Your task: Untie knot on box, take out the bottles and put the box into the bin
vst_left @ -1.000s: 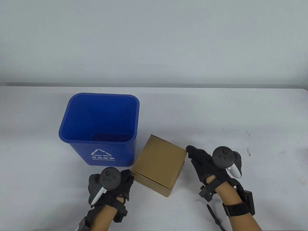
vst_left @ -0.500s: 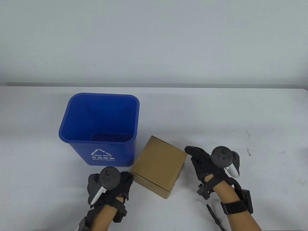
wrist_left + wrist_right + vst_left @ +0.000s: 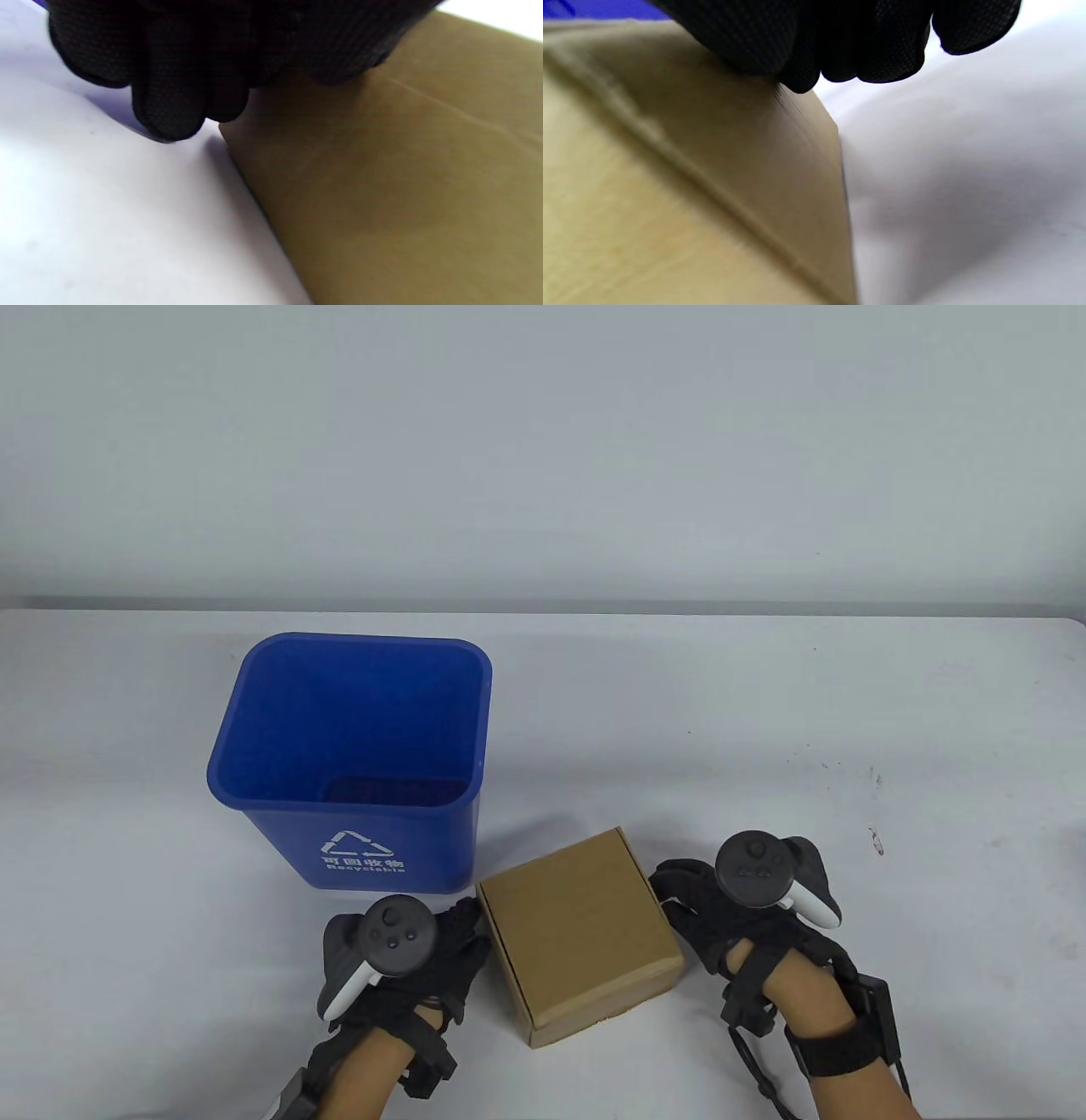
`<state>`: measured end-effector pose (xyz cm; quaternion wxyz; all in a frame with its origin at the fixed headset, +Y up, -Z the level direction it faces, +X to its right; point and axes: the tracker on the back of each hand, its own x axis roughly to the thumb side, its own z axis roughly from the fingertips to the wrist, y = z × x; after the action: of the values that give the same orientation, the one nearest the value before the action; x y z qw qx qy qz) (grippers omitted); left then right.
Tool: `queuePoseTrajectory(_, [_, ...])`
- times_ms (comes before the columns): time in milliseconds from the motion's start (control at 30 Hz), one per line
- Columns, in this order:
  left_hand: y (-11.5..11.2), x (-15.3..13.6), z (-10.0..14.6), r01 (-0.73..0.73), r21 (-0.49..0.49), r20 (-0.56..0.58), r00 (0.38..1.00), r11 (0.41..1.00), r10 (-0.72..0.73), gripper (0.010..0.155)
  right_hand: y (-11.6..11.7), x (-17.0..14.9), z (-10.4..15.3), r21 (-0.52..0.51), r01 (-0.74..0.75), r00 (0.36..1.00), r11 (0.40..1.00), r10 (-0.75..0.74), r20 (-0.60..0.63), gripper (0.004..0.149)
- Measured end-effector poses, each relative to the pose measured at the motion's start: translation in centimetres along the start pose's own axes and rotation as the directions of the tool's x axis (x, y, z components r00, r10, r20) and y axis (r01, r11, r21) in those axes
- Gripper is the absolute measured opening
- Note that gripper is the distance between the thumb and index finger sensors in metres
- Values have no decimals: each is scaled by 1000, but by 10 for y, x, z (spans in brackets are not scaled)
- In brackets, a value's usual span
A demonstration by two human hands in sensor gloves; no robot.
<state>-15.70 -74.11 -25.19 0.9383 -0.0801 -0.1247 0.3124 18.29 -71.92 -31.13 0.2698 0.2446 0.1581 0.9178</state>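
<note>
Cardboard box sits closed, near-right of blue bin. Your left hand and right hand grasp its sides; no knot visible. Steady box, lift lid flap gently.

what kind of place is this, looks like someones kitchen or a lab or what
Most likely a lab or data-recording setup, not a kitchen. A plain white table stands against a bare grey wall, holding only a blue recycling bin and a cardboard box, and both hands wear sensor gloves with trackers.
</note>
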Motion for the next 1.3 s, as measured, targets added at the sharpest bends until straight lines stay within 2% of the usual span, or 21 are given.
queuePoseTrajectory(133, [2, 7, 0, 24, 41, 66, 997, 999, -27, 66, -1, 13, 6, 10, -114, 993, 993, 114, 0, 49])
queuePoseTrajectory(200, [3, 7, 1, 53, 30, 74, 996, 998, -55, 66, 0, 19, 7, 32, -154, 988, 988, 154, 0, 50])
queuePoseTrajectory(500, [7, 1, -1, 90, -1, 47, 995, 996, -90, 69, 7, 31, 7, 54, -193, 981, 980, 192, 23, 54])
queuePoseTrajectory(633, [9, 1, 0, 100, 17, 44, 994, 995, -100, 68, 6, 29, 8, 50, -181, 983, 982, 181, 8, 57])
queuePoseTrajectory(733, [20, 7, 7, 165, 69, 61, 984, 984, -169, 63, 0, 32, 18, 20, -172, 985, 985, 172, 3, 63])
queuePoseTrajectory(800, [29, 11, 14, 232, 113, 95, 965, 966, -243, 63, -5, 36, 26, -43, -188, 982, 981, 189, 20, 67])
queuePoseTrajectory(867, [33, 15, 19, 250, 112, 135, 955, 962, -264, 66, -6, 39, 31, -98, -205, 977, 974, 209, 34, 70])
queuePoseTrajectory(933, [31, 18, 19, 271, 92, 152, 947, 958, -283, 70, -2, 41, 27, -106, -241, 968, 965, 247, 48, 74])
queuePoseTrajectory(1033, [23, 20, 16, 314, 59, 149, 936, 948, -319, 77, 9, 43, 21, -52, -314, 947, 948, 317, 60, 79])
queuePoseTrajectory(1133, [17, 20, 13, 349, 54, 140, 925, 936, -353, 76, 14, 43, 18, -10, -331, 942, 943, 331, 61, 85])
queuePoseTrajectory(1300, [3, 19, 7, 422, -41, 173, 896, 906, -409, 88, 23, 40, 13, 100, -359, 933, 928, 356, 52, 100])
